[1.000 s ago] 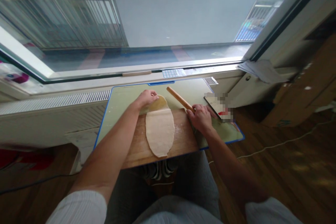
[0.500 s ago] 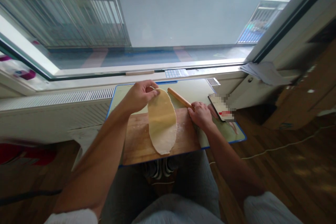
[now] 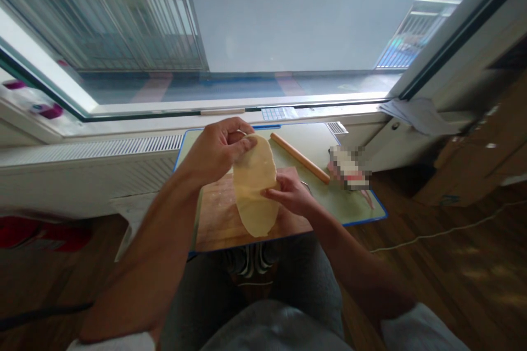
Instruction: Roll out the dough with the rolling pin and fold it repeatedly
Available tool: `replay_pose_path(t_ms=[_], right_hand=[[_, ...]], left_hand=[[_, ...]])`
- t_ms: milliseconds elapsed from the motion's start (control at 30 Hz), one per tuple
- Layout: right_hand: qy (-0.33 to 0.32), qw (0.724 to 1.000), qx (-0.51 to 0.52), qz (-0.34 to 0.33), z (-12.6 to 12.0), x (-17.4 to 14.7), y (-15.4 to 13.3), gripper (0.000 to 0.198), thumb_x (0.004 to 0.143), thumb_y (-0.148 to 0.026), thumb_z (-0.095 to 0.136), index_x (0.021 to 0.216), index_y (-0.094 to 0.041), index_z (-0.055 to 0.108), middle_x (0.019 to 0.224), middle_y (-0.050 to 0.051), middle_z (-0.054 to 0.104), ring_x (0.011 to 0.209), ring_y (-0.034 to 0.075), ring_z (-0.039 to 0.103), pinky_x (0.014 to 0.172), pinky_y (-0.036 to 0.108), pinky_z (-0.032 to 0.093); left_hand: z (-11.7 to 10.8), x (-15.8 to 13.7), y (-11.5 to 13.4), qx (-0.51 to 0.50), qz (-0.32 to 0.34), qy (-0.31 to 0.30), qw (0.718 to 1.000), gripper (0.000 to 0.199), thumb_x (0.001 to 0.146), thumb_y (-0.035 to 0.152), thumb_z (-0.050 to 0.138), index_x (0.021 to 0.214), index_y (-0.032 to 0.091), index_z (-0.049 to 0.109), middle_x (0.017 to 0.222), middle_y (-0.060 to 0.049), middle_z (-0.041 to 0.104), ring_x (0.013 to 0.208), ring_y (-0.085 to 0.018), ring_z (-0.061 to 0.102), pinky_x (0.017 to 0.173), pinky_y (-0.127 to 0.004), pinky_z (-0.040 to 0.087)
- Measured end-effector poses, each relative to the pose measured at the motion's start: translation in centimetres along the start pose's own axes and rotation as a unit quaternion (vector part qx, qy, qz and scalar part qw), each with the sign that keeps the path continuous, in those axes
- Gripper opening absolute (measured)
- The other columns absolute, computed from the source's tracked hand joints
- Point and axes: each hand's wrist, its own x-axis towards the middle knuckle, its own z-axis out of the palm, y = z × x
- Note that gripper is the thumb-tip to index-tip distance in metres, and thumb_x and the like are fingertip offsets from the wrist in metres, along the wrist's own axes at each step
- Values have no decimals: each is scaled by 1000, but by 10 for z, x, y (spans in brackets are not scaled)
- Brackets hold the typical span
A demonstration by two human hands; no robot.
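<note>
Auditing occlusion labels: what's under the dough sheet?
Wooden board shows around the lower part of the dough sheet, green tabletop beyond its upper part; anything directly beneath is hidden.

Cool daylight pours through the window (image 3: 296, 27), the only light source in view, and the scene beyond it looks pale and hazy. The sill (image 3: 251, 113) is nearly washed out with brightness. Lit from behind, the dough (image 3: 253, 167) has a soft yellow glow, while the near sides of the forearms (image 3: 154, 252) fall into shadow. The floor (image 3: 444, 279) is dim, with faint pale patches of light at right. Wide-angle distortion tilts the window frame and stretches the outer edges, where detail smears. Coarse pixel blocks hide a patch at the mat's (image 3: 315, 140) right side.
</note>
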Motion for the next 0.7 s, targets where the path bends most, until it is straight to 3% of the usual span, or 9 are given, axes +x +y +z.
replay_pose_path(t_ms=[133,367,533,700], right_hand=[[-20,997,43,56,-1,-2,0,50,67,-53,97,99,-19,82,96,2,82,88,21,74,84,33,60],[-51,992,60,102,6,-21,-7,46,71,-57,95,97,-20,86,98,2,84,95,23,76,92,35,61],[-72,986,77,130,10,-33,-11,48,71,-61,95,96,-21,86,100,3,84,96,25,77,94,38,61],[-90,976,108,164,3,-32,-10,51,67,-57,99,95,-17,85,94,5,83,90,21,77,88,33,61]], left_hand=[[-1,-5,11,-17,6,11,1000,39,82,51,86,94,20,68,74,0,71,64,-13,64,56,-22,49],[-1,-10,32,-81,10,31,996,45,76,54,91,91,20,66,69,3,68,59,-11,61,55,-23,50],[-6,-8,39,-87,41,115,989,41,75,49,92,90,21,66,71,3,68,60,-12,60,54,-26,50],[-21,0,16,-86,2,206,975,36,76,45,90,91,26,64,72,7,65,62,-11,58,53,-27,51]])
